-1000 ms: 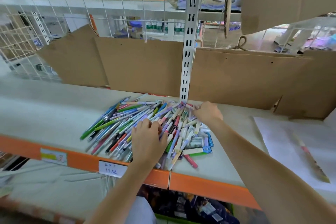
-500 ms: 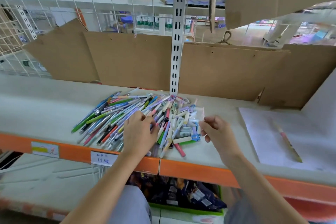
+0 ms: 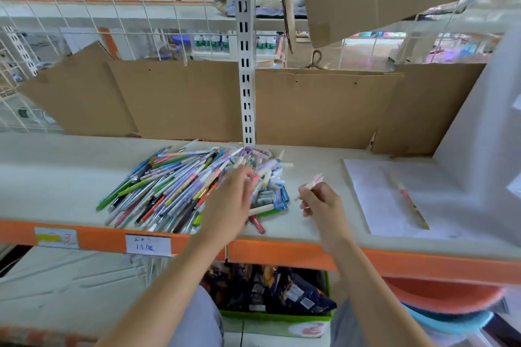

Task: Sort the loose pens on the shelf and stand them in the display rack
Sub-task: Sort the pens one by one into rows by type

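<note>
A heap of loose pens [image 3: 174,186] in many colours lies on the grey shelf [image 3: 56,177], in front of the white slotted upright. My left hand [image 3: 229,203] hovers over the right side of the heap, fingers spread and blurred, holding nothing that I can see. My right hand [image 3: 321,203] is off to the right of the heap and pinches a pale pink pen [image 3: 310,185] with a flared top. No display rack is in view.
Cardboard sheets [image 3: 180,101] line the back of the shelf. A white paper sheet [image 3: 375,205] with one pen [image 3: 408,200] on it lies at right. The shelf's orange front edge [image 3: 282,253] carries price labels. A green box [image 3: 270,298] of packets sits below.
My right hand drew back from the far side of the heap to the right, now with a pink pen in its fingers. My left hand lifted off the pens and shifted right.
</note>
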